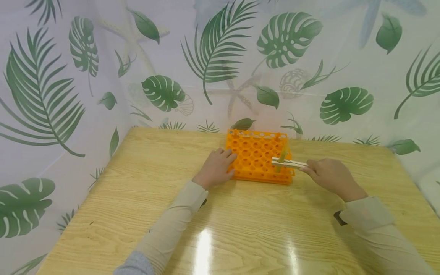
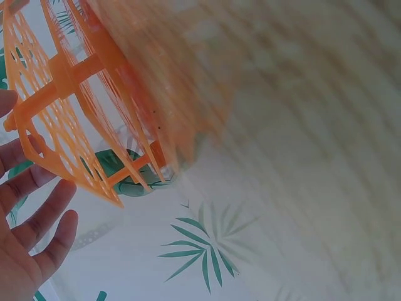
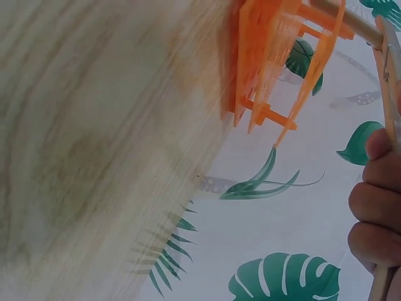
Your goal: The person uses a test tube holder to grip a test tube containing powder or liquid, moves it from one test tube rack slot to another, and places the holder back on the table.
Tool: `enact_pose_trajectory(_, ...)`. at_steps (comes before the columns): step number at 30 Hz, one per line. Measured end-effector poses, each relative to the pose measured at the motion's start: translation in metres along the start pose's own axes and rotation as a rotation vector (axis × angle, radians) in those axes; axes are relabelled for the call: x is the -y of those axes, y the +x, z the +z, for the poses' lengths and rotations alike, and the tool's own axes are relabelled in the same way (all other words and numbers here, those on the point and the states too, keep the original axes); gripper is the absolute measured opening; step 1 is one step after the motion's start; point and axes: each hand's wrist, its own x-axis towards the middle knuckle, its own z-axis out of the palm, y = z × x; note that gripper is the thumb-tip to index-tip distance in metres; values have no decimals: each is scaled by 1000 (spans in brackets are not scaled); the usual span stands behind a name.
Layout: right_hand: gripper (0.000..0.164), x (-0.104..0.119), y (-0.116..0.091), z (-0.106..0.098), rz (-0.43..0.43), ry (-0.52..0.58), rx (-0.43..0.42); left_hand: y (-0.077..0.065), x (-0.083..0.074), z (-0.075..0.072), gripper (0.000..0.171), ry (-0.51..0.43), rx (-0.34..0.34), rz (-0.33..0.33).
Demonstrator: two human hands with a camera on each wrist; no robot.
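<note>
An orange test tube rack stands on the table, its top plate full of round holes. At its left end my left hand holds the edge, thumb at the front and the other fingers spread along the end bar, as the left wrist view shows. My right hand grips the handle of a wooden test tube clamp. The clamp's front end grips a test tube with yellowish content. This tube stands slightly tilted at the rack's right end, its lower part among the holes there. In the right wrist view, fingers curl round the clamp handle.
A light wood-grain table lies under everything, with bright reflections near the front. Behind and to the left hangs a white sheet printed with green leaves, close behind the rack. Dark straps show at the wrists.
</note>
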Motion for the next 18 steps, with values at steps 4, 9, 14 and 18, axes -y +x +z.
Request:
enact_pose_trajectory(4,35,-1,-1,5,-18,-2,-26,0,0,0,24,-5,-10,1)
enact_pose_trajectory(9,36,-2,-1,9,-13,-11,-18,0,0,0,22,-22,-20,1)
enact_pose_trajectory(14,35,-1,-1,9,-10,-13,-14,0,0,-1,21,-25,-24,0)
enact_pose_trajectory(18,35,1,-2,9,-19,-13,-32,0,0,0,22,-22,-29,2)
